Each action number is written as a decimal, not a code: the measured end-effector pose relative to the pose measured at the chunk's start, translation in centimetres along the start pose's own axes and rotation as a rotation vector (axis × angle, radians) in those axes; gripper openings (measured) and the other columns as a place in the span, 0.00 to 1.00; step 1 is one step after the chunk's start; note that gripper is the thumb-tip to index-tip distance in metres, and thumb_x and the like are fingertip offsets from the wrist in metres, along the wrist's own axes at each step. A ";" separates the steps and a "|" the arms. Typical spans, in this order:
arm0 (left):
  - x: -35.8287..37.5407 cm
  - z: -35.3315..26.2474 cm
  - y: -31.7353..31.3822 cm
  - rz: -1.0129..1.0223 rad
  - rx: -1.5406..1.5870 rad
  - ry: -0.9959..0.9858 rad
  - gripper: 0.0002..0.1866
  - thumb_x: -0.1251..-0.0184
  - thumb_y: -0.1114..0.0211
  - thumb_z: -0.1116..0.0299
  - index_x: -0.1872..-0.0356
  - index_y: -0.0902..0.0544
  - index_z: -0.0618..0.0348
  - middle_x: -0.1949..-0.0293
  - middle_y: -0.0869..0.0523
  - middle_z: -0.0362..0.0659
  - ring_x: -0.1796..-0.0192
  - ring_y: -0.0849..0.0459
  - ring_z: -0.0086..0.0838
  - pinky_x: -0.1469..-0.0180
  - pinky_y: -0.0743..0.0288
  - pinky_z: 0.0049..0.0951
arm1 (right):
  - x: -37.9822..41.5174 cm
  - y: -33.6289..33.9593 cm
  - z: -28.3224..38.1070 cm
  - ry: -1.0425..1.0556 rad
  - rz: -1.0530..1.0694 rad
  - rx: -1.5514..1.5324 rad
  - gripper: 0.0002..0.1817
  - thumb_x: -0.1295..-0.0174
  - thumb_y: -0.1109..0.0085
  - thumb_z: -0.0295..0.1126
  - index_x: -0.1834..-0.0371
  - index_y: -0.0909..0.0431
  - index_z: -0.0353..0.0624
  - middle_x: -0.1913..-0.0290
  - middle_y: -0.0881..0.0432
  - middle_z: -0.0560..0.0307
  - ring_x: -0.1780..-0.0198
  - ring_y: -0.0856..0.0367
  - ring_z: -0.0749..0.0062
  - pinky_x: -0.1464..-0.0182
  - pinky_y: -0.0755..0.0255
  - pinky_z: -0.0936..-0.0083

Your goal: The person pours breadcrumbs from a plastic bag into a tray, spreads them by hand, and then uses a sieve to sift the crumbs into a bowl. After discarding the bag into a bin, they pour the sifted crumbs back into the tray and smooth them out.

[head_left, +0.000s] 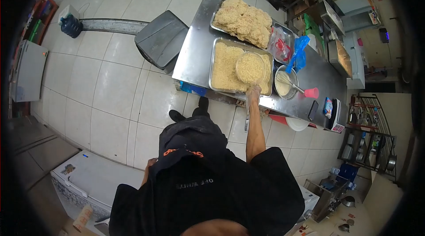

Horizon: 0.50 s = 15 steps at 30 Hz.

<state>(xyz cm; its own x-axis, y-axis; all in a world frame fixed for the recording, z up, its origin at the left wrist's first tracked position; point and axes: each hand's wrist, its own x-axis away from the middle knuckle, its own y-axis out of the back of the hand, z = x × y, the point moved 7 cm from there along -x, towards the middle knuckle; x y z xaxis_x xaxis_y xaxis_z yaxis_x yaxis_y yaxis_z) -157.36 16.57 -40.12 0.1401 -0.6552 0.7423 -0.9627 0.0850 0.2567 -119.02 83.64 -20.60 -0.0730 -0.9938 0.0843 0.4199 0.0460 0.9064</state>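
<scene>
My right hand [253,90] is closed at the near rim of a round strainer [250,68], and a long metal handle [247,120] runs back beside my forearm. Crumbs fill the strainer, which sits over a metal tray of yellowish breadcrumbs [226,65]. Behind that, a second tray holds a heap of crumb-coated pieces [243,19]. To the right of my hand stands a metal bowl of pale batter [283,87] with a pink-handled whisk [297,86] leaning in it. My left hand [152,162] hangs low by my side; its fingers are mostly hidden.
The trays stand on a steel table [190,59]. A tray with plastic bags [281,41], a blue bag [299,52], a phone [313,110] and a scale [339,116] share it. A grey bin [161,41] is left of the table; a chest freezer [102,178] lies behind me.
</scene>
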 end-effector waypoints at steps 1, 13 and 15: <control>0.0 -1.1 -0.2 -0.017 -0.232 -0.161 0.21 0.33 0.47 0.58 0.45 0.24 0.61 0.61 0.15 0.47 0.60 0.15 0.35 0.59 0.22 0.36 | -0.8 -1.1 -0.8 0.047 0.010 0.065 0.15 0.38 0.55 0.33 0.56 0.22 0.36 0.52 0.21 0.46 0.47 0.26 0.57 0.42 0.35 0.69; -0.9 -15.0 10.5 -0.228 0.619 0.257 0.21 0.28 0.53 0.55 0.40 0.28 0.53 0.63 0.16 0.42 0.66 0.18 0.27 0.67 0.24 0.32 | -0.3 -2.1 -1.1 0.194 -0.034 0.151 0.11 0.40 0.57 0.30 0.61 0.24 0.40 0.59 0.21 0.53 0.55 0.24 0.61 0.52 0.32 0.70; -0.9 -15.4 11.4 -0.239 0.606 0.244 0.21 0.28 0.52 0.54 0.40 0.28 0.52 0.65 0.16 0.41 0.67 0.19 0.26 0.68 0.24 0.31 | -1.7 -4.3 -3.9 0.351 -0.151 0.286 0.11 0.40 0.58 0.29 0.62 0.25 0.41 0.60 0.21 0.55 0.56 0.25 0.63 0.54 0.32 0.70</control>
<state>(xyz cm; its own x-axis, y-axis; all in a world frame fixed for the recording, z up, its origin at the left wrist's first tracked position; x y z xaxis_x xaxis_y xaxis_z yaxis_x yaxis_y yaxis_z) -164.84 29.66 -28.30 0.3435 -0.4104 0.8447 -0.8488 -0.5206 0.0922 -117.17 84.70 -26.22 0.2166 -0.9634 -0.1579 0.1591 -0.1247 0.9794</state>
